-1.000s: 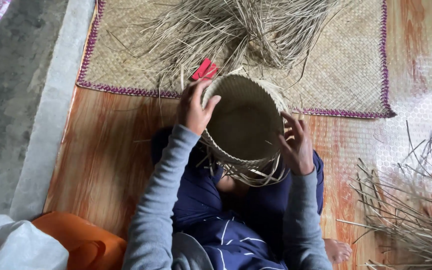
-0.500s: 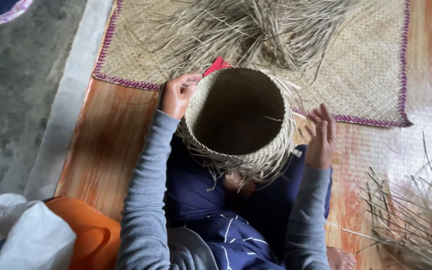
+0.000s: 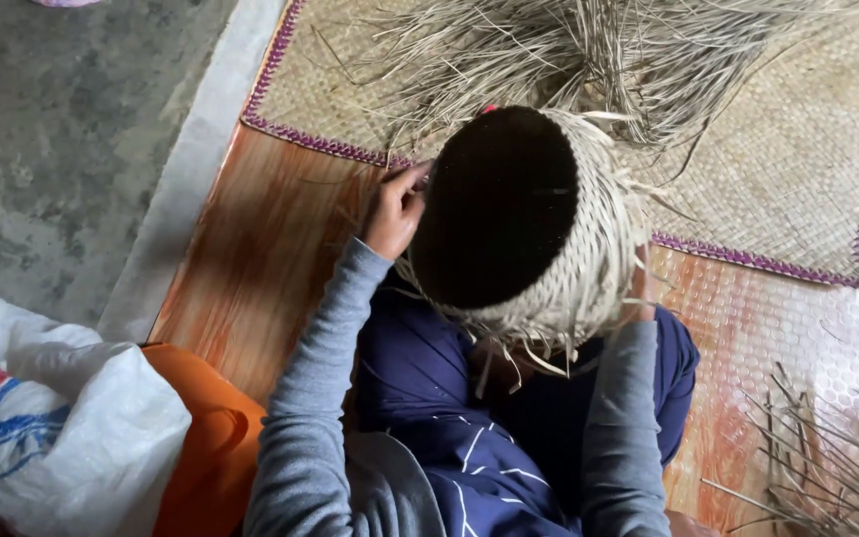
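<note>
The half-woven straw basket (image 3: 549, 229) sits in the middle of the frame, on the lap of the seated person, and it has turned since a second ago: then its mouth faced up and slightly away with the pale inner weave visible, half a second ago it was tilting further open, and now the dark opening faces toward the left of the frame while the woven wall with its loose strand ends shows on the right. The left hand (image 3: 397, 211) has followed the rim round and now pinches it at the left edge, fingers curled closed on the weave. The right hand, which lay open against the basket's right side before, is now hidden behind the basket wall, only the grey sleeve (image 3: 620, 418) running up to it, so I cannot tell its grip. The turn brings a fresh stretch of rim under the left fingers, so the weaving seems to be moving on round the edge. The loose straw pile (image 3: 589, 50) lies on the woven mat (image 3: 797, 179) at upper right; a white sack (image 3: 52, 418) sits lower left.
</note>
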